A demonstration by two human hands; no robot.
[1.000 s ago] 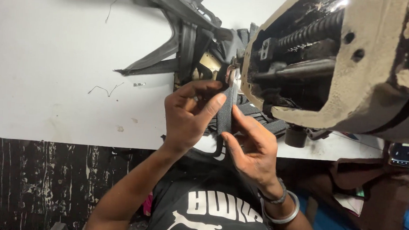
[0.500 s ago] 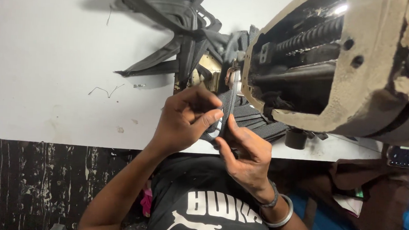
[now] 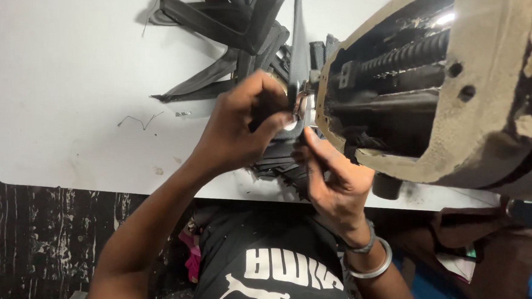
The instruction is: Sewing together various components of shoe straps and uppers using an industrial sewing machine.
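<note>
Left hand point(image 3: 243, 121): closed, fingertips pinched on a black webbing strap point(image 3: 298, 42) and on the metal buckle point(image 3: 302, 106) threaded onto it, just left of the open end of the sewing machine head point(image 3: 463, 87). Right hand point(image 3: 332, 180): closed in a partial grip, thumb and forefinger nipping the same strap directly below the buckle, near the lower left corner of the machine head; remaining fingers curled, two metal bangles point(image 3: 369, 261) at the wrist. Strap itself: runs upward from the buckle along the left edge of the machine head, toward a loose pile of black straps point(image 3: 236, 20) up and to the left of it. White bench point(image 3: 58, 66) under everything, with a thin thread scrap point(image 3: 139, 121) well to the left of the machine head. Needle zone: hidden behind both hands, so exact clearance cannot be told. Judged hazards: fingertips pinched or struck, owing to how close both hands work to the exposed shafts and the worn casing edge of the machine head; buckle slipping along the strap or twisting, owing to a narrow two-finger hold on smooth metal; strap snagging on the casing edge, owing to its path touching or nearly touching that edge; neighbouring straps from the pile dragged in, owing to their overlap with the held strap.
</note>
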